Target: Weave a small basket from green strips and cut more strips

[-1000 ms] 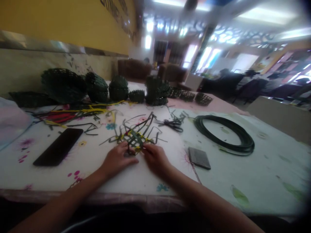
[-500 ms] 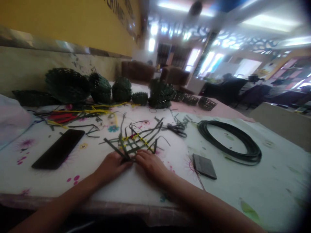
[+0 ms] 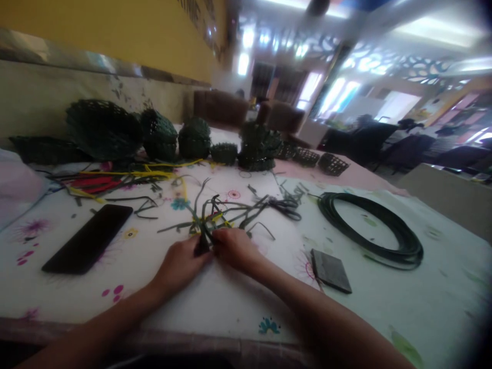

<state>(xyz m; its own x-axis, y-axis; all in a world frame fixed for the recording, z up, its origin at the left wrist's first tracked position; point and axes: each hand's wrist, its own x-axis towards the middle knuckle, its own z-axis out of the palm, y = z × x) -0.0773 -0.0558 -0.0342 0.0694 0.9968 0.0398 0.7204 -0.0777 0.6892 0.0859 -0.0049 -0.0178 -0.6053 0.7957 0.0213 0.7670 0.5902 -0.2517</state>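
Note:
Both hands meet at the near edge of a small open weave of dark green strips with a few yellow strips crossing it; loose strip ends stick out on several sides. My left hand is closed on the green strips at the near left corner. My right hand is closed against the same edge, its fingertips bent over the strips and partly hidden. Just beyond, to the right, lie dark-handled scissors, touching or nearly touching the strip ends.
A black phone lies on the left. On the right are a coil of dark green strip and a grey block. Yellow, red and green strips lie at the back left. Several woven green baskets line the far side.
The weave has tilted and bunched up at its near edge, and its strips stand more upright. My right hand's fingers have curled tighter. The view has shifted slightly.

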